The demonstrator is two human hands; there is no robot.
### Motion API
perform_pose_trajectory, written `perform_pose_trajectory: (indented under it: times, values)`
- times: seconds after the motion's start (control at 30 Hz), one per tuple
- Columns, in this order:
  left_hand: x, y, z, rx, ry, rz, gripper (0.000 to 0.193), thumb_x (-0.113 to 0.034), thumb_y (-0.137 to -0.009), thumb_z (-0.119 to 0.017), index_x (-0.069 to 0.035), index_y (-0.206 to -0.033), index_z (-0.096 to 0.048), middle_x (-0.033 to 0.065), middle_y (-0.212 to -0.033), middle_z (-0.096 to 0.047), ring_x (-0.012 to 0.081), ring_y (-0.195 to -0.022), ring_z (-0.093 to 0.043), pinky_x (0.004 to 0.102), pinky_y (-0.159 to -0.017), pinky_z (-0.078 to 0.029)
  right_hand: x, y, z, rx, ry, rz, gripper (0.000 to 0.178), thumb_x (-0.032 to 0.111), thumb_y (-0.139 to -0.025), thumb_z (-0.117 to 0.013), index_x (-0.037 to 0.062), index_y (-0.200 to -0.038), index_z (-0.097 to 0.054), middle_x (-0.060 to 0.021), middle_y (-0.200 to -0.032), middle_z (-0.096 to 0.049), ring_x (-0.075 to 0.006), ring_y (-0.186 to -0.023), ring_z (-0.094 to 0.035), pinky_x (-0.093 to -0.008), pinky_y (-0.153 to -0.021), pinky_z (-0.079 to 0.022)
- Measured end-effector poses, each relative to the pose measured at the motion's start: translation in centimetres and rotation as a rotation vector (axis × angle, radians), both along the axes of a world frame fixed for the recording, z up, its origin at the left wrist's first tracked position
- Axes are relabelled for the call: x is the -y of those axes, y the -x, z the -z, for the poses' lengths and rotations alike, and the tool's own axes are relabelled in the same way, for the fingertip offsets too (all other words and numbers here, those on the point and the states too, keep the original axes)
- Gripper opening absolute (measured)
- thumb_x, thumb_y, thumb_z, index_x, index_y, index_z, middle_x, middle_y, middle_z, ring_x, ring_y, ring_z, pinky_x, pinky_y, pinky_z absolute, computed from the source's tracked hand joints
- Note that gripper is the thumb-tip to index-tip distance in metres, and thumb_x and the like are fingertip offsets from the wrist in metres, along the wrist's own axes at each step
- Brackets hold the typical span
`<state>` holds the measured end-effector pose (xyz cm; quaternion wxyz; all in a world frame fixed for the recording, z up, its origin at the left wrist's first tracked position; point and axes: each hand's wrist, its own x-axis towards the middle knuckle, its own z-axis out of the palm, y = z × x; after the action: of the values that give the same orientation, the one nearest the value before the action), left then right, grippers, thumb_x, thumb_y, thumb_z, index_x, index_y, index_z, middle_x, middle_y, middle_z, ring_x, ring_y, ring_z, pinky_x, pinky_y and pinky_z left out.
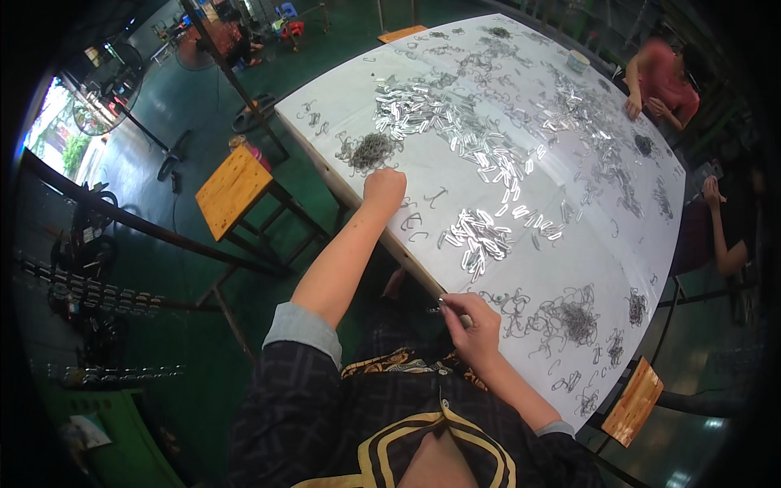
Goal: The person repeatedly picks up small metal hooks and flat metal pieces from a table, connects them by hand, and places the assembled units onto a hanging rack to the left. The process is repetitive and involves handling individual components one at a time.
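Note:
My left hand is closed over the left edge of the white-topped table, right beside a dark heap of curved wire hooks. Its fingers point away from me, so whatever they hold is hidden. At the near table edge, my right hand pinches a small shiny metal piece between thumb and finger. Beyond it lies a small pile of shiny elongated metal pieces. Loose wire hooks are scattered between my hands, and a further heap of dark hooks spreads right of my right hand.
More shiny pieces cover the table's far middle. A small tub stands at the far right. A person in red and another person's arm are along the right side. Wooden stools flank the table.

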<state>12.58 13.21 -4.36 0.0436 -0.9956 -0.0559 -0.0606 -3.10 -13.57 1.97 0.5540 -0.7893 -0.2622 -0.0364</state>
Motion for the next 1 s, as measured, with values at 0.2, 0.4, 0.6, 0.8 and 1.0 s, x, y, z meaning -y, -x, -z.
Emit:
perform_pose_trajectory:
  times: [0.2,0.4,0.6,0.8,1.0]
  values:
    - [-0.7,-0.1,-0.1,0.017,-0.010,0.024,0.011,-0.004,-0.078,-0.060,-0.004,-0.078,-0.071,0.0137,-0.081,-0.070,0.0284,-0.078,-0.070,0.0362,-0.066,-0.057,0.4,0.2,0.3,-0.044,-0.020,-0.002,0.015,-0.001,-0.080,-0.069,0.0030,-0.094,-0.068,-0.0118,-0.084,-0.068,-0.0245,-0.072,-0.067,-0.0298,-0.064,-0.052]
    - [-0.2,-0.5,0.5,-0.041,-0.046,0.014,0.012,-0.005,-0.078,-0.060,-0.004,-0.080,-0.072,0.0133,-0.082,-0.070,0.0280,-0.081,-0.070,0.0363,-0.067,-0.058,0.6,0.5,0.1,0.002,0.000,-0.035,0.018,-0.001,-0.079,-0.069,0.0034,-0.096,-0.067,-0.0114,-0.084,-0.067,-0.0232,-0.072,-0.067,-0.0293,-0.062,-0.052]
    - [-0.6,-0.3,0.0,-0.014,-0.053,0.030,0.011,-0.005,-0.077,-0.062,-0.004,-0.080,-0.072,0.0140,-0.083,-0.070,0.0281,-0.081,-0.070,0.0356,-0.066,-0.057,0.8,0.6,-0.3,0.009,-0.018,-0.027,0.019,-0.002,-0.079,-0.069,0.0035,-0.097,-0.067,-0.0110,-0.084,-0.067,-0.0226,-0.072,-0.067,-0.0292,-0.063,-0.052]
    - [-0.3,4.6,-1.2,0.364,0.623,-0.015,0.009,-0.007,-0.078,-0.065,0.000,-0.081,-0.069,0.0118,-0.076,-0.069,0.0190,-0.070,-0.067,0.0295,-0.062,-0.053,1.1,0.6,0.2,-0.022,-0.015,0.005,0.020,-0.002,-0.079,-0.068,0.0034,-0.099,-0.068,-0.0115,-0.084,-0.067,-0.0221,-0.071,-0.067,-0.0296,-0.063,-0.052]
    - [7.4,15.5,-6.5,0.269,1.579,0.152,0.007,-0.005,-0.082,-0.068,0.001,-0.086,-0.066,-0.0007,-0.075,-0.064,0.0037,-0.067,-0.054,0.0203,-0.061,-0.044,0.4,0.3,0.6,-0.120,-0.076,0.082,0.030,-0.003,-0.080,-0.068,0.0040,-0.108,-0.065,-0.0109,-0.084,-0.068,-0.0185,-0.073,-0.068,-0.0283,-0.068,-0.054]
